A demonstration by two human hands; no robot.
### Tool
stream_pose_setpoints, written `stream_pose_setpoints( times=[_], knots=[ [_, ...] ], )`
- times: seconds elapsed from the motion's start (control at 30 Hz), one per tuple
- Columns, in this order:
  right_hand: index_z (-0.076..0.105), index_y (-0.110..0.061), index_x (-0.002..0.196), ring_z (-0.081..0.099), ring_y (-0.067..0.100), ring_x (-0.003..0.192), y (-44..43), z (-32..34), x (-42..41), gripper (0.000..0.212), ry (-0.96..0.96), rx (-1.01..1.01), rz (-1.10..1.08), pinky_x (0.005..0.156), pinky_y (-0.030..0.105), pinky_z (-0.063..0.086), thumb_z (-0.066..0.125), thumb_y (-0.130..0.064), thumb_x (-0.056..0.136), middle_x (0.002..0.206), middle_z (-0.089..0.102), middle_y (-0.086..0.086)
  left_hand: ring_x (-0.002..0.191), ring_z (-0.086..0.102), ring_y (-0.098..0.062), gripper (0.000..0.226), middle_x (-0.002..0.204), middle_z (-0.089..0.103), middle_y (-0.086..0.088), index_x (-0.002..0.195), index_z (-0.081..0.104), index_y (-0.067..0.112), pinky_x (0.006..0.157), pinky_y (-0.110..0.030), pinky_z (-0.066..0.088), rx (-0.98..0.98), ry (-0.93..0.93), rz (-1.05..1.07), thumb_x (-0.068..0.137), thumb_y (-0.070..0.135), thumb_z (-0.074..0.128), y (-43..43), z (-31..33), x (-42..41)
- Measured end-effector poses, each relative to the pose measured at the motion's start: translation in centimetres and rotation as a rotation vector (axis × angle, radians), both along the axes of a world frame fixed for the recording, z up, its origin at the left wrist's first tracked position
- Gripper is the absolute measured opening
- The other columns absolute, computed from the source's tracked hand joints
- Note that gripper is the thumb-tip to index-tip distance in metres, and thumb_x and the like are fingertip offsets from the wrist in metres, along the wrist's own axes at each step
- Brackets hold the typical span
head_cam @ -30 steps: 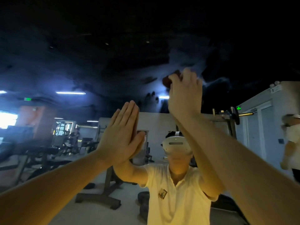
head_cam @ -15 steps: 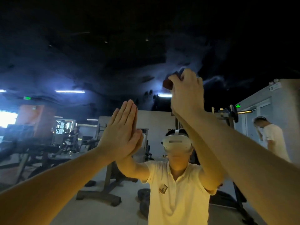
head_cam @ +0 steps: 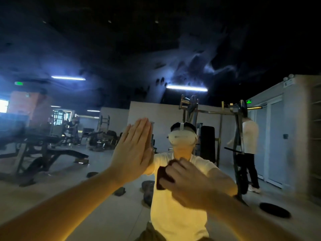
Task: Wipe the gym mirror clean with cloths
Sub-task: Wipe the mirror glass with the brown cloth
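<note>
Two hands at mirror. Left hand flat on glass, fingers straight and together, holding nothing. Right hand just right of it and lower, fingers curled round dark red cloth, cloth against glass near lower middle of mirror. Cloudy smears toward upper edge, well above both hands. Reflection shows pale shirt.

No legible text; left green sign, right green sign too blurred
</note>
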State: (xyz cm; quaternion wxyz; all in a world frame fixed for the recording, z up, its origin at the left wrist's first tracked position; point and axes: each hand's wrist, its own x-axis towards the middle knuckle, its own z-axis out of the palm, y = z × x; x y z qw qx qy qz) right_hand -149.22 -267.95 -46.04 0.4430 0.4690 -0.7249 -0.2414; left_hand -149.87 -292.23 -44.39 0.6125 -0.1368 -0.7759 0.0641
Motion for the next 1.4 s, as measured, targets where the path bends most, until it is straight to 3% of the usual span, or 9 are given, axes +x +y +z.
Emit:
stream_pose_setpoints(
  times=[0.1, 0.2, 0.3, 0.53, 0.7, 0.83, 1.03, 1.23, 1.4],
  knots=[
    [0.057, -0.031, 0.099, 0.052, 0.016, 0.082, 1.1, 7.5, -0.3, 0.006, 0.049, -0.411, -0.027, 0.080, 0.040, 0.051, 0.053, -0.032, 0.102, 0.090, 0.057, -0.003, 0.158, 0.017, -0.032, 0.073, 0.169, 0.020, -0.019, 0.162, 0.015, 0.004, 0.124, -0.057, 0.028, 0.005, -0.059, 0.035, 0.107, 0.049, 0.029, -0.4, -0.8, -0.1],
    [0.055, -0.024, 0.122, 0.055, 0.031, 0.100, 1.0, 13.3, -1.0, 0.042, 0.211, -0.951, -0.036, 0.086, 0.045, 0.051, 0.075, -0.016, 0.087, 0.112, 0.055, 0.014, 0.158, 0.018, -0.033, 0.082, 0.169, 0.020, -0.020, 0.162, 0.014, 0.002, 0.125, -0.055, 0.026, -0.011, -0.072, 0.069, 0.104, 0.058, 0.034, -0.5, -0.8, -0.1],
    [0.055, -0.018, 0.128, 0.052, 0.035, 0.112, -2.1, 11.6, -1.9, 0.042, 0.212, -1.119, -0.049, 0.096, 0.048, 0.047, 0.068, -0.018, 0.088, 0.123, 0.051, 0.019, 0.156, 0.023, -0.035, 0.080, 0.167, 0.025, -0.021, 0.160, 0.019, 0.000, 0.123, -0.055, 0.027, -0.031, -0.048, 0.040, 0.104, 0.056, 0.030, -0.7, -0.6, 0.2],
    [0.055, -0.025, 0.119, 0.051, 0.025, 0.110, -4.6, -5.2, -1.5, 0.032, 0.014, -0.785, 0.042, 0.098, 0.045, 0.048, 0.051, -0.032, 0.089, 0.113, 0.054, 0.004, 0.160, 0.012, -0.029, 0.070, 0.170, 0.016, -0.019, 0.163, 0.010, 0.005, 0.128, -0.052, 0.018, 0.071, -0.033, -0.084, 0.107, 0.034, 0.038, -0.5, -4.4, 0.1],
    [0.062, -0.035, 0.120, 0.055, 0.016, 0.105, -0.3, -11.1, 0.3, 0.037, -0.034, -0.281, -0.033, 0.097, 0.044, 0.056, 0.056, -0.040, 0.083, 0.111, 0.059, -0.006, 0.161, 0.001, -0.030, 0.075, 0.172, 0.004, -0.018, 0.164, 0.006, 0.005, 0.129, -0.052, 0.015, 0.010, -0.115, -0.019, 0.108, 0.042, 0.038, -0.5, -7.1, -0.1],
    [0.065, -0.033, 0.113, 0.057, 0.013, 0.083, 3.2, -2.7, 0.7, 0.020, 0.055, -0.679, -0.142, 0.076, 0.037, 0.054, 0.052, -0.036, 0.099, 0.098, 0.061, -0.007, 0.161, 0.002, -0.030, 0.077, 0.172, 0.006, -0.017, 0.164, 0.012, 0.002, 0.128, -0.055, 0.017, -0.016, -0.136, -0.033, 0.107, 0.049, 0.035, -1.5, -7.3, -0.8],
    [0.056, -0.010, 0.128, 0.054, 0.036, 0.110, 0.5, 3.2, -1.0, 0.036, 0.198, -1.363, -0.186, 0.088, 0.044, 0.050, 0.049, -0.017, 0.094, 0.125, 0.052, 0.022, 0.161, -0.002, -0.029, 0.081, 0.173, 0.002, -0.016, 0.164, 0.008, 0.003, 0.129, -0.053, 0.011, 0.015, -0.134, -0.074, 0.106, 0.051, 0.037, -1.2, -7.7, -1.9],
    [0.052, -0.025, 0.129, 0.050, 0.021, 0.116, -8.1, -7.8, -0.2, 0.032, -0.061, -1.177, -0.095, 0.095, 0.040, 0.050, 0.048, -0.031, 0.097, 0.127, 0.050, 0.004, 0.161, -0.003, -0.030, 0.076, 0.172, 0.001, -0.018, 0.164, 0.008, 0.001, 0.130, -0.048, -0.002, 0.015, -0.085, -0.143, 0.105, 0.039, 0.038, -1.0, -7.8, -2.1],
    [0.056, -0.027, 0.129, 0.051, 0.019, 0.111, -4.0, -13.5, 0.2, 0.049, -0.050, -0.573, -0.064, 0.097, 0.039, 0.052, 0.070, -0.032, 0.083, 0.120, 0.053, 0.001, 0.161, -0.002, -0.030, 0.077, 0.173, 0.001, -0.018, 0.163, 0.009, 0.000, 0.129, -0.054, 0.005, 0.040, -0.092, -0.171, 0.103, 0.036, 0.039, -0.7, -7.9, -1.9]
  ],
)
